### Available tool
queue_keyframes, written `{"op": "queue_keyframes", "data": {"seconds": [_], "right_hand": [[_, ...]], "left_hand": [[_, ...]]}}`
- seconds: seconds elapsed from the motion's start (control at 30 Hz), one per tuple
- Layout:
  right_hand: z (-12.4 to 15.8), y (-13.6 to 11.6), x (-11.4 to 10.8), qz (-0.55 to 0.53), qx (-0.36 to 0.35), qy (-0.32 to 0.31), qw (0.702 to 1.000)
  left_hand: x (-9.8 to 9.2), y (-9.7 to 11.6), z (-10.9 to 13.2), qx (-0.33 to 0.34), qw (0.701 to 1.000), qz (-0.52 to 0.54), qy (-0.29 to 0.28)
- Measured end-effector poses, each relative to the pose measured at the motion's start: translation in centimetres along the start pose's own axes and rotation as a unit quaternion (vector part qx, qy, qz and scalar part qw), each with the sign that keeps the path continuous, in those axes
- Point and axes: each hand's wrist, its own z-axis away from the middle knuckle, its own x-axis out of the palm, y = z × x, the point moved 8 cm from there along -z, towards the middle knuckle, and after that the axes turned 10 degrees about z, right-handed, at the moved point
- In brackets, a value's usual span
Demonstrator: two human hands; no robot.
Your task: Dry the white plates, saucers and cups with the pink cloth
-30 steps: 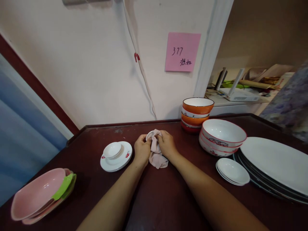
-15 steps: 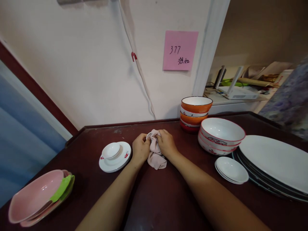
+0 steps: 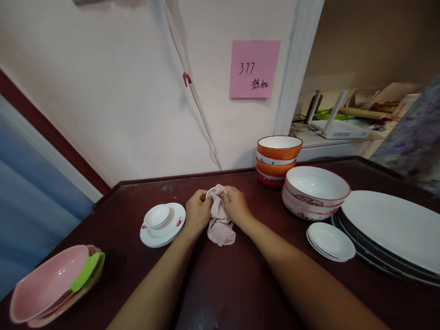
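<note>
White dish point(image 3: 209, 193), mostly hidden by a pink cloth point(image 3: 220, 224), is at the desk's point(image 3: 220, 284) far middle. The left hand's point(image 3: 198, 211) fingers grip its rim; the right hand's point(image 3: 236, 205) clutch the cloth. Wiping seems unfinished; whether floral plates point(image 3: 153, 238), left, are done is unclear.

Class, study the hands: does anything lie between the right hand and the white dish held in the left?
Yes: the pink cloth lies bunched between the right hand and the white dish, hiding part of it.
</note>
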Motion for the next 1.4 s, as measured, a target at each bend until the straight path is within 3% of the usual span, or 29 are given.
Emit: {"op": "queue_keyframes", "data": {"seconds": [0.1,0.2,0.3,0.47,0.53,0.7,0.83,0.9,1.07,1.13,1.3,1.4], "right_hand": [[0.1,0.5,1.1,-0.051,0.042,-0.007,0.998],[0.0,1.5,2.1,-0.121,0.085,-0.036,0.988],[-0.1,2.6,2.5,-0.209,0.132,-0.085,0.965],[0.2,3.3,1.9,-0.313,0.191,-0.148,0.919],[0.6,3.0,1.9,-0.327,0.207,-0.169,0.906],[1.3,2.0,2.2,-0.347,0.206,-0.205,0.892],[0.9,1.9,2.2,-0.372,0.194,-0.154,0.894],[0.5,2.1,2.1,-0.387,0.191,-0.107,0.896],[-0.3,3.2,1.3,-0.406,0.194,-0.006,0.893],[-0.6,3.9,0.6,-0.404,0.192,0.035,0.894],[-0.7,5.1,-1.4,-0.373,0.174,0.132,0.902],[-0.4,3.5,-2.0,-0.283,0.096,0.153,0.942]], "left_hand": [[0.1,-1.5,0.0,-0.049,0.997,0.054,0.025],[0.7,-2.6,0.1,-0.104,0.987,0.123,0.012],[1.5,-2.1,0.4,-0.125,0.976,0.173,-0.040],[4.0,0.4,1.6,-0.118,0.917,0.302,-0.232],[4.1,0.5,1.9,-0.131,0.902,0.330,-0.247],[3.9,0.4,2.0,-0.136,0.900,0.329,-0.253],[3.5,0.7,1.5,-0.086,0.913,0.329,-0.224],[3.0,0.4,1.1,-0.067,0.925,0.328,-0.178],[1.5,-1.7,0.3,-0.123,0.942,0.307,-0.048],[1.1,-2.3,0.0,-0.157,0.930,0.330,-0.021],[1.0,-2.8,-0.2,-0.225,0.865,0.448,0.029],[1.7,-2.4,0.1,-0.237,0.848,0.473,0.019]]}}
